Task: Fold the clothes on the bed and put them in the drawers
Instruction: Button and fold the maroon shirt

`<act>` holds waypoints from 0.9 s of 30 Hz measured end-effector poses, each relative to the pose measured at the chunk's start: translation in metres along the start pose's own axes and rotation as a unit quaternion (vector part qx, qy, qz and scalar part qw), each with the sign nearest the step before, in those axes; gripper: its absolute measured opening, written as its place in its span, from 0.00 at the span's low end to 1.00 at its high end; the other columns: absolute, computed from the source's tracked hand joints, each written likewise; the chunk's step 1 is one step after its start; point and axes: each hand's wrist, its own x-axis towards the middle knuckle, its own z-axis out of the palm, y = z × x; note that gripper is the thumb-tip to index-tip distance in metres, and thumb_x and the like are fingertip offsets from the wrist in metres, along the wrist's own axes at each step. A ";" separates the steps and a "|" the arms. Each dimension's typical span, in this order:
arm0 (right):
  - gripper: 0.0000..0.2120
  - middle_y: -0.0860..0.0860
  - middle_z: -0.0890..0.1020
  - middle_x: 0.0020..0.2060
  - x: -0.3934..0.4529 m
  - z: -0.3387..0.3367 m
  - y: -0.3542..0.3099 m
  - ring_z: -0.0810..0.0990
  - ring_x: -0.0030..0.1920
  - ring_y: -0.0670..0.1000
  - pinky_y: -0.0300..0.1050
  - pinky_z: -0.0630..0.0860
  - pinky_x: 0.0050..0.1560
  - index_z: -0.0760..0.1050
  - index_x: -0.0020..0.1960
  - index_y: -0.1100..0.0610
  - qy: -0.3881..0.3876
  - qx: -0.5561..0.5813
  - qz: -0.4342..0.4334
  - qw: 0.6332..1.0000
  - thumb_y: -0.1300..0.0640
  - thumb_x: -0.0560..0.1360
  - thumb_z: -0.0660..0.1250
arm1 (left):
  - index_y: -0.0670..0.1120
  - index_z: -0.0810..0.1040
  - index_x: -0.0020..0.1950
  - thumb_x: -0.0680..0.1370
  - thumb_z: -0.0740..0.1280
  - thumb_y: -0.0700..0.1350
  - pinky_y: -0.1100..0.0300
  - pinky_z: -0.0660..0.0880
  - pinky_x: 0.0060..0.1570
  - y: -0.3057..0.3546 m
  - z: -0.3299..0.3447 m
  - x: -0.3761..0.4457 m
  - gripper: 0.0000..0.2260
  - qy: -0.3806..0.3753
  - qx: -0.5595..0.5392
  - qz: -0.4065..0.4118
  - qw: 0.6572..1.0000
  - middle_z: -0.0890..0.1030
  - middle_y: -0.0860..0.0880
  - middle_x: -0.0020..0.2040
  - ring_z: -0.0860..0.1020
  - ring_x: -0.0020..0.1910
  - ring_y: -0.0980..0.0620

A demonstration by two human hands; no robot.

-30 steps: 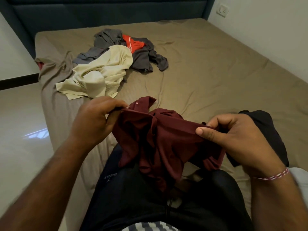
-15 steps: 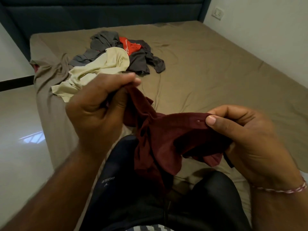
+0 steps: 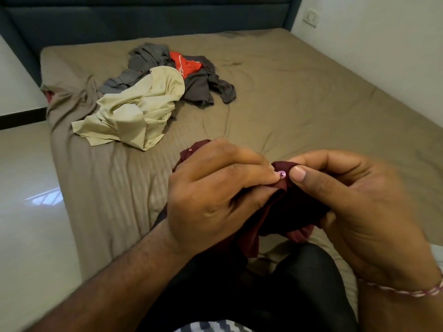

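The maroon shirt (image 3: 275, 212) hangs bunched at about five o'clock in the view, above the person's dark-trousered lap (image 3: 275, 288), held up off the bed between both hands. The left hand (image 3: 215, 200) has its fingers curled round the cloth, thumb and forefinger pinching the edge beside a small pink button (image 3: 281, 174); the right hand (image 3: 354, 207) pinches the same edge from the other side, its thumb tip just beside the button, the remaining fingers curled behind the fabric. A red-and-white thread band (image 3: 407, 289) circles the right wrist. The bed (image 3: 311, 104) fills most of the room, covered by a rumpled, faintly striped khaki sheet that drapes over the edge at nine o'clock. At eleven o'clock lies a loose heap: a cream garment (image 3: 136, 111) nearest, grey clothes (image 3: 206, 89) behind and partly under it, and a red piece (image 3: 184, 64) on top of the grey. A dark blue padded headboard (image 3: 143, 17) spans twelve o'clock. At one o'clock a white wall carries a socket plate (image 3: 311, 17). Glossy pale floor tiles (image 3: 26, 188) lie at nine o'clock.
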 end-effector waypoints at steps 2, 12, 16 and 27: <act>0.09 0.61 0.87 0.43 0.000 0.001 0.001 0.87 0.43 0.58 0.47 0.84 0.43 0.87 0.45 0.55 0.009 0.006 0.001 1.000 0.53 0.67 0.75 | 0.36 0.87 0.45 0.74 0.79 0.35 0.59 0.78 0.49 0.000 0.001 -0.001 0.03 -0.002 0.014 0.001 1.000 0.86 0.43 0.47 0.84 0.44 0.49; 0.07 0.58 0.87 0.42 -0.002 -0.004 0.006 0.87 0.42 0.58 0.47 0.85 0.42 0.87 0.46 0.53 0.004 -0.032 -0.041 0.999 0.53 0.70 0.74 | 0.36 0.86 0.42 0.76 0.77 0.34 0.58 0.77 0.46 -0.003 0.003 -0.001 0.03 -0.062 0.002 -0.010 0.998 0.85 0.40 0.56 0.77 0.43 0.58; 0.04 0.54 0.87 0.43 -0.004 -0.007 0.010 0.87 0.43 0.56 0.53 0.85 0.41 0.86 0.48 0.51 0.013 -0.179 -0.108 0.978 0.54 0.74 0.74 | 0.36 0.85 0.42 0.75 0.77 0.33 0.61 0.78 0.48 -0.001 0.005 -0.004 0.03 -0.075 -0.010 -0.047 0.996 0.85 0.42 0.51 0.80 0.47 0.57; 0.02 0.42 0.84 0.42 -0.006 -0.003 0.017 0.84 0.46 0.48 0.47 0.80 0.43 0.84 0.47 0.50 0.039 -0.362 -0.202 0.909 0.53 0.76 0.76 | 0.48 0.80 0.45 0.73 0.76 0.38 0.56 0.80 0.41 -0.003 0.009 -0.010 0.08 -0.100 -0.136 -0.257 0.951 0.82 0.52 0.44 0.83 0.43 0.46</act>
